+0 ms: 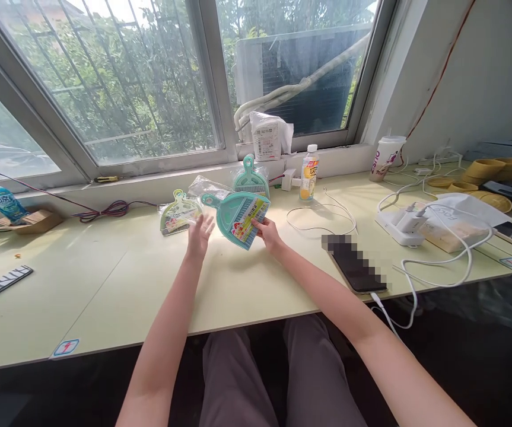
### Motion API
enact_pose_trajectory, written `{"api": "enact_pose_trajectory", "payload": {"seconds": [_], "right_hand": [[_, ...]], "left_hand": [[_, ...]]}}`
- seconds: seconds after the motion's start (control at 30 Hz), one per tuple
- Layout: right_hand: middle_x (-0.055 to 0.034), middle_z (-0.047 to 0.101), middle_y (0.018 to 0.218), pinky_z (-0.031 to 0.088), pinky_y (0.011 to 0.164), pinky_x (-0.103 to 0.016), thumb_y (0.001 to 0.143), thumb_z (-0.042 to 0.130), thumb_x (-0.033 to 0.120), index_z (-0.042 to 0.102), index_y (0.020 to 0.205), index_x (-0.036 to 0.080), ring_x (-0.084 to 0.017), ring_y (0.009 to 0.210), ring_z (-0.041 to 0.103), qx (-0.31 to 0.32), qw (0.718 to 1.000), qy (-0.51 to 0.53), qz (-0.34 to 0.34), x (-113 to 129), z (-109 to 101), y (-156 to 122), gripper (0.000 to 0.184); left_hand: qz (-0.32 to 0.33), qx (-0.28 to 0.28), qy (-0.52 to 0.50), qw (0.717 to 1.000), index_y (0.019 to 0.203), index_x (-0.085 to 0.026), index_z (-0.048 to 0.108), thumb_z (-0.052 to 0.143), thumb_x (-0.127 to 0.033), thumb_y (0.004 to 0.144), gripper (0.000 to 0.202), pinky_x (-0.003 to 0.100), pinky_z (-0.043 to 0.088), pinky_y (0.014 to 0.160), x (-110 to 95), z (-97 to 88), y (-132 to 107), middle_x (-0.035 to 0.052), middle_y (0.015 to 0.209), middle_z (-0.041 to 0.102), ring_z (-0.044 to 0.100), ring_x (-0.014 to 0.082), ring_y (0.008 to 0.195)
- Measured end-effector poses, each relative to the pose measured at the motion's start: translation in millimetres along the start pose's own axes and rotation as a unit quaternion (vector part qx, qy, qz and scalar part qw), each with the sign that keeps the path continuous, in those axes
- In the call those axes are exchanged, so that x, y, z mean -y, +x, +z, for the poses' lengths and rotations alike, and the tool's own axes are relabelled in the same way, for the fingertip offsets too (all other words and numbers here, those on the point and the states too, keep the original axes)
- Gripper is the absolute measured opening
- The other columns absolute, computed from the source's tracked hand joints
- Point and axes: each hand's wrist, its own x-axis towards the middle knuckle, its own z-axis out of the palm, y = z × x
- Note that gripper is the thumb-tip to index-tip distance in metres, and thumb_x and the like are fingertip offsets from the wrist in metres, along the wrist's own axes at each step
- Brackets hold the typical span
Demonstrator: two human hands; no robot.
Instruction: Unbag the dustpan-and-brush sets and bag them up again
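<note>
My right hand (270, 233) grips the lower right corner of a teal mini dustpan and brush set (233, 214), which is tilted above the table and carries a yellow printed label. Clear plastic wrapping (206, 186) sticks up around its handle end. To the left of it, my left hand (199, 237) is raised with fingers apart, holding nothing. Just behind that hand lies a yellow-green packaged dustpan set (179, 214). Another teal dustpan set (250, 177) leans against the window ledge, partly hidden by the held one.
A juice bottle (309, 172) and a coiled white cable (322, 228) are right of the dustpans. Farther right are a phone (356, 264), a power strip (400, 230) and a lidded cup (385, 157). A blue-labelled bottle (4, 201) lies at far left. The table's front edge (256, 322) runs above my knees.
</note>
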Motion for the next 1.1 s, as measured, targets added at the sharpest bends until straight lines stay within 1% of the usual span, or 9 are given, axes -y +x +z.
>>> {"api": "enact_pose_trajectory", "payload": {"seconds": [0.17, 0.27, 0.33, 0.4, 0.57, 0.73, 0.8, 0.97, 1.1], "right_hand": [[-0.0064, 0.074, 0.098, 0.059, 0.084, -0.036, 0.080, 0.071, 0.023, 0.065, 0.088, 0.017, -0.020, 0.087, 0.071, 0.009, 1.000, 0.009, 0.003, -2, 2, 0, 0.012], [-0.0067, 0.074, 0.096, 0.059, 0.085, -0.036, 0.082, 0.069, 0.021, 0.065, 0.088, 0.016, -0.019, 0.086, 0.071, -0.011, 1.000, 0.030, 0.000, -1, 1, 1, 0.009], [-0.0070, 0.074, 0.095, 0.059, 0.086, -0.036, 0.082, 0.068, 0.019, 0.065, 0.088, 0.015, -0.019, 0.086, 0.071, -0.014, 0.999, 0.035, 0.001, 1, 1, 1, 0.008], [-0.0075, 0.074, 0.094, 0.059, 0.085, -0.036, 0.082, 0.068, 0.017, 0.065, 0.087, 0.014, -0.019, 0.085, 0.071, -0.010, 0.999, 0.032, 0.006, 3, 1, 2, 0.007], [-0.0073, 0.074, 0.097, 0.059, 0.084, -0.037, 0.078, 0.072, 0.018, 0.067, 0.088, 0.015, -0.019, 0.085, 0.071, 0.017, 1.000, 0.020, -0.001, 4, 0, 4, 0.011], [-0.0071, 0.074, 0.097, 0.059, 0.084, -0.037, 0.072, 0.079, 0.026, 0.067, 0.087, 0.015, -0.020, 0.087, 0.070, -0.013, 0.999, 0.017, -0.028, 1, 0, 5, 0.022], [-0.0071, 0.074, 0.096, 0.059, 0.084, -0.038, 0.070, 0.081, 0.027, 0.066, 0.087, 0.015, -0.021, 0.088, 0.070, -0.022, 0.999, 0.021, -0.032, -1, 0, 5, 0.025], [-0.0067, 0.074, 0.092, 0.060, 0.084, -0.039, 0.070, 0.081, 0.025, 0.065, 0.084, 0.015, -0.021, 0.088, 0.070, -0.028, 0.998, 0.038, -0.032, -3, 4, 3, 0.023], [-0.0061, 0.074, 0.089, 0.060, 0.084, -0.039, 0.071, 0.079, 0.024, 0.064, 0.082, 0.016, -0.021, 0.089, 0.070, -0.053, 0.997, 0.043, -0.035, -3, 8, 0, 0.021]], "left_hand": [[0.015, 0.098, -0.082, 0.992, 0.147, -0.025, 0.032, 0.061, -0.037, 0.084, 0.071, 0.041, 0.042, 0.106, 0, 3.3, -5, 0.0116, 0.147, 0.045, 0.051, 0.0240, 0.128], [0.008, 0.165, -0.104, 0.981, 0.148, -0.027, 0.031, 0.066, -0.036, 0.081, 0.076, 0.042, 0.042, 0.106, -3, 8.1, -11, 0.0101, 0.148, 0.044, 0.052, 0.0237, 0.127], [-0.003, 0.180, -0.111, 0.977, 0.149, -0.028, 0.027, 0.065, -0.038, 0.082, 0.078, 0.043, 0.042, 0.106, -5, 13.0, -14, 0.0097, 0.145, 0.047, 0.053, 0.0234, 0.125], [-0.009, 0.172, -0.118, 0.978, 0.149, -0.028, 0.028, 0.065, -0.041, 0.082, 0.077, 0.044, 0.042, 0.105, -5, 17.7, -16, 0.0096, 0.140, 0.053, 0.055, 0.0236, 0.123], [-0.010, 0.139, -0.170, 0.976, 0.140, -0.024, 0.044, 0.067, -0.041, 0.081, 0.065, 0.042, 0.044, 0.104, -2, 25.0, -16, 0.0083, 0.128, 0.062, 0.057, 0.0244, 0.119], [-0.079, 0.218, -0.214, 0.949, 0.131, -0.020, 0.051, 0.070, -0.034, 0.080, 0.056, 0.041, 0.043, 0.106, 4, 36.6, -23, 0.0092, 0.126, 0.063, 0.056, 0.0253, 0.122], [-0.087, 0.222, -0.227, 0.944, 0.130, -0.020, 0.050, 0.071, -0.033, 0.079, 0.057, 0.042, 0.043, 0.106, 4, 41.9, -26, 0.0097, 0.125, 0.064, 0.055, 0.0256, 0.122], [-0.045, 0.153, -0.245, 0.956, 0.124, -0.020, 0.050, 0.073, -0.038, 0.076, 0.056, 0.042, 0.044, 0.103, -1, 49.7, -27, 0.0109, 0.125, 0.063, 0.057, 0.0259, 0.120], [-0.036, 0.117, -0.204, 0.971, 0.125, -0.020, 0.044, 0.083, -0.026, 0.063, 0.073, 0.044, 0.044, 0.102, -3, 56.7, -31, 0.0112, 0.122, 0.063, 0.059, 0.0270, 0.116]]}}
